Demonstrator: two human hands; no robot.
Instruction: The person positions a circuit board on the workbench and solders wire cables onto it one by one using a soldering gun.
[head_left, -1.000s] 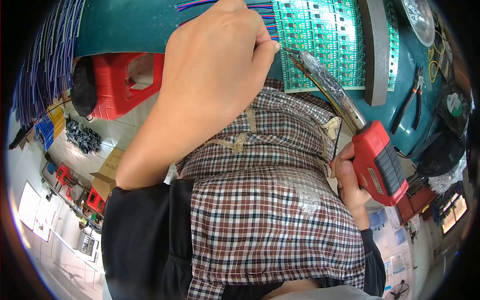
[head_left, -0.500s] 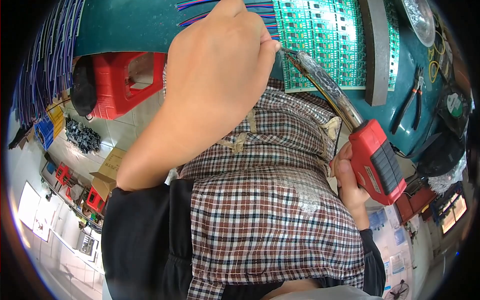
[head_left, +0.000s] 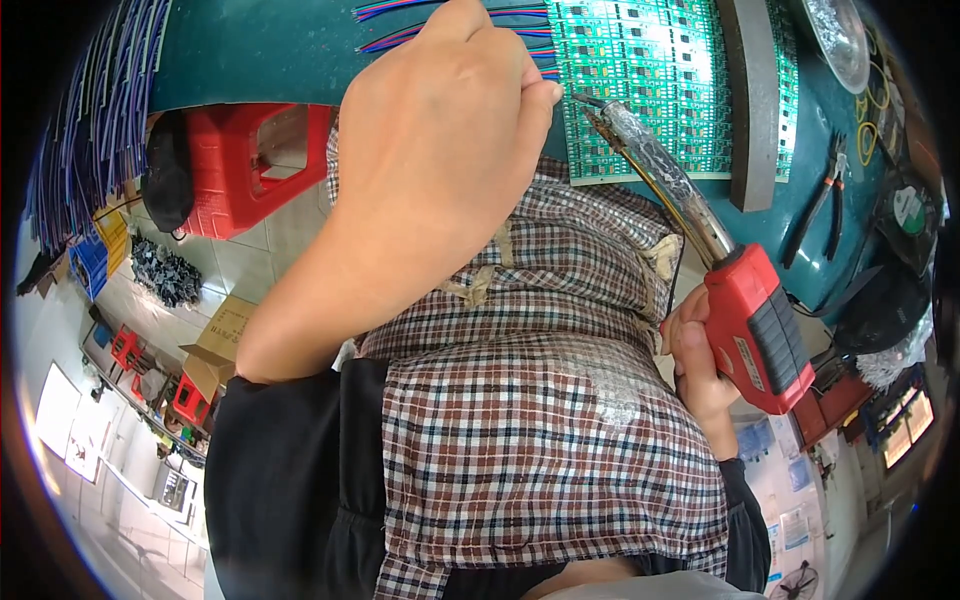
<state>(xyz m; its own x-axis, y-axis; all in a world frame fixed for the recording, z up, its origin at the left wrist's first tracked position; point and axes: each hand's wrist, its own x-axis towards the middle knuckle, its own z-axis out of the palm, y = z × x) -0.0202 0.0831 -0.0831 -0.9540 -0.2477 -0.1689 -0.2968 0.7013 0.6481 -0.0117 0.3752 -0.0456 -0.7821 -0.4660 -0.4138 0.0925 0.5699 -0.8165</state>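
Note:
My left hand (head_left: 440, 130) is closed in a pinch at the left edge of a panel of green circuit boards (head_left: 640, 90). Thin red, blue and black wires (head_left: 400, 38) run under it and come out at the fingertips; the grip itself is partly hidden. My right hand (head_left: 697, 355) is wrapped around the handle of a red and black soldering gun (head_left: 755, 320). The gun's long metal barrel points up and left. Its dark tip sits just right of my left thumb, over the panel's edge, apart from the thumb.
A dark grey bar (head_left: 748, 110) lies across the panel. To its right are pliers with dark handles (head_left: 822, 200) and a metal dish (head_left: 838, 45). Many purple wires (head_left: 95, 130) hang at the far left, above a red stool (head_left: 215, 170). An open cardboard box (head_left: 222, 340) stands on the floor.
The soldering gun has shifted slightly right and down, so its tip has drawn back a little from my left thumb. My left hand has hardly moved.

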